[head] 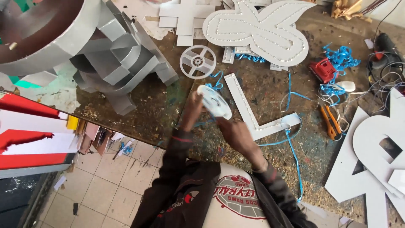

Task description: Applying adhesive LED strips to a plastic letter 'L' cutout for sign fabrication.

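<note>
From where I watch, both hands meet over the near edge of the scarred brown workbench [160,118], and between them sits a flat white plastic spool disc [214,101], tilted so its broad face turns up and toward the right. My left hand [193,110] is closed on the disc's left rim, fingers curled under it; my right hand [237,133] comes up from below and grips at the lower right edge, though I cannot tell how firmly, since the motion blurs the fingertips. I judge the disc light and thin, stiff enough to keep its shape yet likely to flex or crack if squeezed across the face, so the rim is the sound place to hold it, thumb on one side and fingers on the other. Being round, it has no true long axis; as foreshortened here it stretches from upper left to lower right. A thin blue cord [291,143] trails from near the disc across the bench; it looks soft, limp and apt to snag. Just beyond lies a second white spoked wheel [197,62], flat on the bench, and a long white L-shaped letter panel [253,112] runs diagonally just beside the hands. Orange-handled pliers [330,120] rest well apart at right.
</note>
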